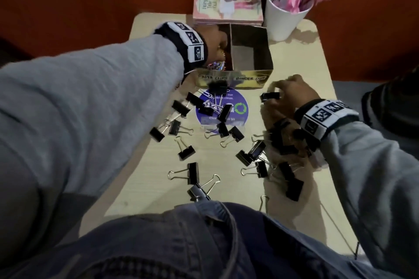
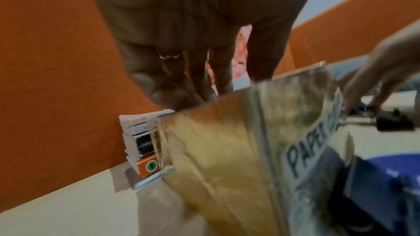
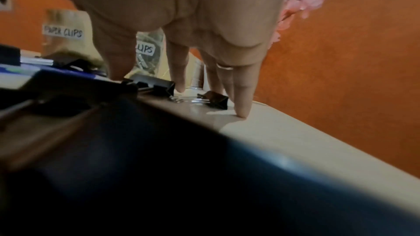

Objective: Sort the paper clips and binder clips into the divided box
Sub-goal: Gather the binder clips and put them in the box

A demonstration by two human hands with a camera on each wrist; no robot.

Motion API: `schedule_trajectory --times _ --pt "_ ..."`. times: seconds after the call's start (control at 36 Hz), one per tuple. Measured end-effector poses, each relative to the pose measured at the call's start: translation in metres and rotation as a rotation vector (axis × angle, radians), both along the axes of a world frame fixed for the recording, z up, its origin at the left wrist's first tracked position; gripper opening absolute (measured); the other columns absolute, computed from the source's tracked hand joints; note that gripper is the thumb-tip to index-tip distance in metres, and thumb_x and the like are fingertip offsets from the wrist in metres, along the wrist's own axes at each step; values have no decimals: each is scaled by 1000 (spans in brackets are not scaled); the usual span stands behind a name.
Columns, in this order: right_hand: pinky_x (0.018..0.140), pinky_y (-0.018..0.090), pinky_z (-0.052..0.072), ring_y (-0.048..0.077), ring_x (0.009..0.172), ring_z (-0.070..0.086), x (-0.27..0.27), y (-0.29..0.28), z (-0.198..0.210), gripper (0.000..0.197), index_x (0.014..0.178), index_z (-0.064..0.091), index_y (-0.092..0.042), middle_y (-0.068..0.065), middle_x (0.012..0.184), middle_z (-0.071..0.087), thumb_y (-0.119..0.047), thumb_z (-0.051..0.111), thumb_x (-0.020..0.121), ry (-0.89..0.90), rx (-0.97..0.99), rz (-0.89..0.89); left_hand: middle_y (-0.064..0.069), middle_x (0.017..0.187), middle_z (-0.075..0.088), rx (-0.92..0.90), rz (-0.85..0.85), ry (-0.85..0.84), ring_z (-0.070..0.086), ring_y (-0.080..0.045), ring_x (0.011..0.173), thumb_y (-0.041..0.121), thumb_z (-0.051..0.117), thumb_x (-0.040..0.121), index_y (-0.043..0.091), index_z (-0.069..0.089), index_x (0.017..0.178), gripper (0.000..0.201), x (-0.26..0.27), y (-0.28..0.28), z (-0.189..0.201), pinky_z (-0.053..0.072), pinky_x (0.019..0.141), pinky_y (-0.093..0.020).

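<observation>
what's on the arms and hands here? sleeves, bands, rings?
Grey sleeves on both arms. Each wrist wears a black band with white panels of black square markers: left band, right band. A ring shows on the left hand and another on the right hand.

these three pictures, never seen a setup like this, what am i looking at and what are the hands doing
No robot here: a person sorts clips with bare hands, wearing three cameras. The big overview comes from a camera on the head, looking down at a small table. The other two come from cameras strapped to each wrist, looking along the fingers, so they look close and blurry.

On the table stands a gold divided box labelled "paper clips" and "binder clips". Black binder clips lie scattered in front of it, with a few silver paper clips on a purple sticker. Behind are a book and a white pot of pink flowers.

The left hand reaches into the paper-clip side; what it holds is hidden. The right hand has its fingers at a binder clip; a firm grip isn't clear.
</observation>
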State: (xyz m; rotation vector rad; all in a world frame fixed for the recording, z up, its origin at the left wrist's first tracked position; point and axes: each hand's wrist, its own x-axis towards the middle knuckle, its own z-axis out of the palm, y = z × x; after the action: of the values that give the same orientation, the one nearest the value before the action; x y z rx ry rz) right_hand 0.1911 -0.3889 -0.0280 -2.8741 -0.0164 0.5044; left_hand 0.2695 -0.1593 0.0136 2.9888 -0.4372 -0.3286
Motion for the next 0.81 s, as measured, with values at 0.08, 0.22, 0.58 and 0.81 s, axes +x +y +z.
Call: schedule_trajectory --times 0.08,0.22,0.58,0.81 --pt "96 42 43 38 112 52 5 12 0 43 119 59 -21 17 122 45 -38 67 80 10 -59 -20 -7 126 55 -148 47 -79 54 -28 113 35 58 90 20 56 123 37 -15 20 10 41 87 -31" --pt "93 42 45 42 104 56 8 20 -1 39 122 59 -16 20 115 46 -27 63 84 -7 -106 29 0 106 66 -281 138 -132 56 -13 88 26 60 89 22 65 104 17 -56 43 20 43 77 -25" --pt "82 39 47 40 91 59 -3 29 7 34 112 60 -11 19 115 43 -20 66 80 -4 -159 118 -7 100 65 285 -137 15 63 -31 90 13 53 91 21 61 117 28 -83 19 -30 45 66 -32" --pt "85 39 47 40 93 59 -13 38 7 33 113 57 -11 17 120 36 -25 63 83 8 -156 181 -4 79 52 325 -141 38 50 -27 72 19 54 91 12 62 105 18 -79 12 -25 44 65 -31"
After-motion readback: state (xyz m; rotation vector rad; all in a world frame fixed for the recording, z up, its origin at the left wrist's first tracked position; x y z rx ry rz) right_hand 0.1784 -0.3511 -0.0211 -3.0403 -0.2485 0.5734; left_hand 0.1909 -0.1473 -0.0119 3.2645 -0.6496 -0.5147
